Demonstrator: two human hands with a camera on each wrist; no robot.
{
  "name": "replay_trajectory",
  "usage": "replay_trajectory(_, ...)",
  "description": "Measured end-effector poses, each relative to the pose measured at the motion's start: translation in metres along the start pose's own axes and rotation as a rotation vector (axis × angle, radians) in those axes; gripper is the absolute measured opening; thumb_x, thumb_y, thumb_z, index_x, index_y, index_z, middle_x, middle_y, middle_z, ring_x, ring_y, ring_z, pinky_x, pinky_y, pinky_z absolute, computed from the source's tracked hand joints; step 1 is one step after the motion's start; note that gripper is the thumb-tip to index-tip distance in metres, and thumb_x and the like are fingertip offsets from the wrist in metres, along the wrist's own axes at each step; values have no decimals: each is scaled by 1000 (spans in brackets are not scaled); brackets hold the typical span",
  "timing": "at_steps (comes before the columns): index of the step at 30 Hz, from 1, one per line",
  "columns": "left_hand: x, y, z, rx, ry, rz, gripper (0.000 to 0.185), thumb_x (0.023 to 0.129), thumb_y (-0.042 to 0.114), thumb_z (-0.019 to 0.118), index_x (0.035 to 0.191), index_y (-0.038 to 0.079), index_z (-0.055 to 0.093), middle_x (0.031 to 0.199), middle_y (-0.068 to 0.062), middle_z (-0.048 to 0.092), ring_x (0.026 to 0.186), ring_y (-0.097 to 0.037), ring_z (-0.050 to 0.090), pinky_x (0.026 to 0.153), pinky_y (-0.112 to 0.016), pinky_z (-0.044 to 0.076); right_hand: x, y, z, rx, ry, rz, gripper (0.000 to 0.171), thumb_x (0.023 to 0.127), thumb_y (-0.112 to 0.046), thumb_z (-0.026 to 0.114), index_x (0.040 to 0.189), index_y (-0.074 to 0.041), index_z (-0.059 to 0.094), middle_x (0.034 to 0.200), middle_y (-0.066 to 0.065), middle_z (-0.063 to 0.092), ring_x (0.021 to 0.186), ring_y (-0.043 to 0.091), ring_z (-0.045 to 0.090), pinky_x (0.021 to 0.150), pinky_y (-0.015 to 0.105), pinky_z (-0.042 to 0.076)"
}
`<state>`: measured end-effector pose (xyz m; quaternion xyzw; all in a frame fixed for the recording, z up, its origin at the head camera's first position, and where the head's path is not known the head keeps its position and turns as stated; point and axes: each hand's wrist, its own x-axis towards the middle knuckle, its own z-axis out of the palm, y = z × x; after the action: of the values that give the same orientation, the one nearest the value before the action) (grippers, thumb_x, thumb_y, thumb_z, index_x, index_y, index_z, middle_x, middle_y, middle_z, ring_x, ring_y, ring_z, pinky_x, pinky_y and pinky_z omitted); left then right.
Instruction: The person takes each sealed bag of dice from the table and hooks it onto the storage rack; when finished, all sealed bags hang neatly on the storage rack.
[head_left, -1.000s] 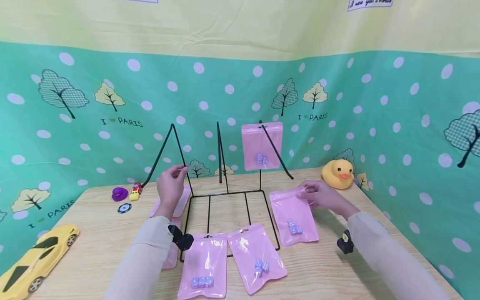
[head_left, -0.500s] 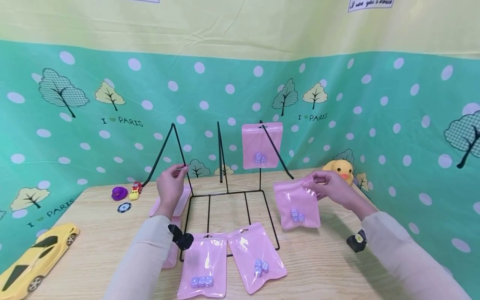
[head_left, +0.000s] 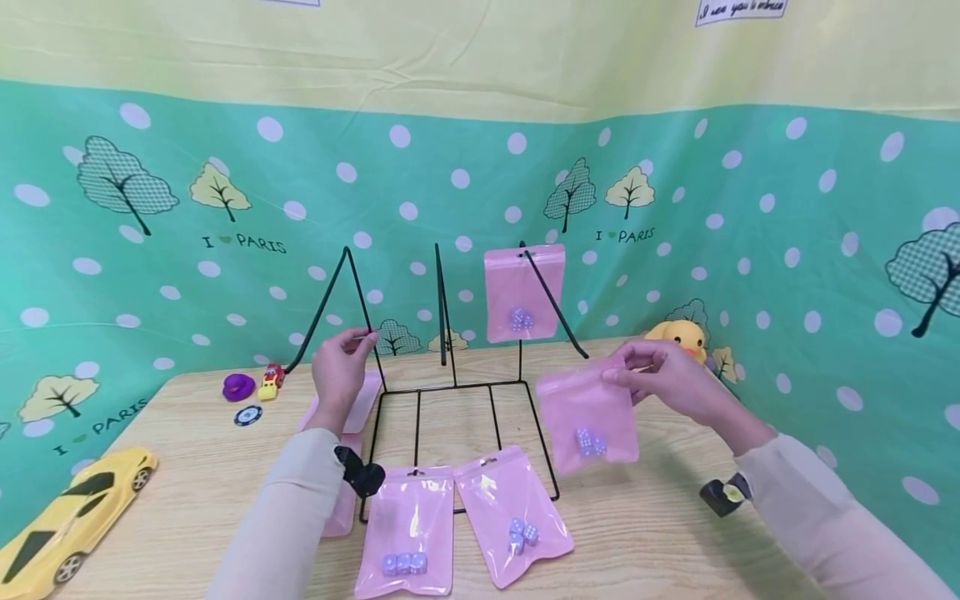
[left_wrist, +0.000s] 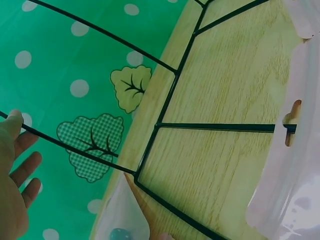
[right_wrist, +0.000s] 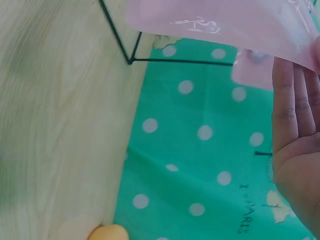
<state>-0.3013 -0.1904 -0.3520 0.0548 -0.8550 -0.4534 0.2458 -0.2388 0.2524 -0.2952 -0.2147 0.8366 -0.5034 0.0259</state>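
A black wire display rack [head_left: 487, 385] with sloping hook arms stands on the table. My left hand [head_left: 341, 371] pinches its left upright wire between thumb and forefinger; the other fingers spread loosely in the left wrist view. At the right, my right hand [head_left: 671, 379] pinches the top corner of a pink zip bag [head_left: 558, 417], which hangs tilted and slightly blurred, with purple dice [head_left: 588, 443] at its bottom. A similar pink bag [head_left: 510, 283] hangs on the rack's right arm. Two more bags with dice, a left one [head_left: 408, 512] and a right one [head_left: 502, 492], lie in front.
More pink bag material [head_left: 341, 512] lies partly hidden under my left forearm. A yellow toy car [head_left: 82, 508], purple toy hat [head_left: 238, 387], small red-and-yellow toy car [head_left: 271, 382] and round chip [head_left: 248, 415] are at left. A yellow duck [head_left: 684, 333] sits behind my right hand.
My right hand has lifted the pink bag off the table by its top corner; the bag has since swung slightly left. My left hand stays on the rack's wire.
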Motion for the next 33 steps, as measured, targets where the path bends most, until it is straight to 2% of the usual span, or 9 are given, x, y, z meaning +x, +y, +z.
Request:
replay_trajectory(6, 0, 1, -3, 8, -10, 7, 30, 102, 25, 66, 119, 3, 74, 109, -20, 74, 101, -35, 68, 84, -48, 52, -9, -15, 4, 8, -11, -60, 16, 95, -13, 73, 101, 2, 70, 85, 9, 73, 72, 22, 70, 67, 38, 60)
replay_trajectory(12, 1, 2, -5, 12, -12, 23, 30, 101, 25, 67, 119, 2, 74, 108, -21, 74, 100, -36, 69, 85, -49, 52, -19, -26, 7, 27, 3, -173, 1, 95, -4, 71, 96, -4, 71, 82, 7, 74, 69, 21, 70, 63, 37, 60)
replay_trajectory(21, 1, 3, -4, 9, -8, 22, 29, 102, 23, 66, 120, 1, 73, 111, -21, 74, 103, -37, 69, 87, -50, 52, -28, -44, 10, 99, -9, -319, 21, 92, 9, 67, 94, -10, 75, 81, 4, 74, 66, 15, 69, 61, 33, 60)
replay_trajectory(28, 0, 3, -4, 10, -8, 14, 30, 102, 24, 65, 121, 2, 73, 111, -21, 74, 103, -37, 68, 86, -50, 52, -29, -54, 13, 248, -24, -498, 31, 90, 19, 63, 100, -7, 76, 84, 4, 75, 67, 13, 69, 60, 29, 59)
replay_trajectory(33, 1, 2, -3, 13, -4, 21, 30, 102, 25, 66, 121, 2, 73, 110, -21, 74, 101, -37, 69, 86, -50, 51, -30, -61, 13, 263, 34, -502, 30, 90, 19, 62, 99, -7, 76, 80, 4, 73, 64, 12, 66, 59, 27, 57)
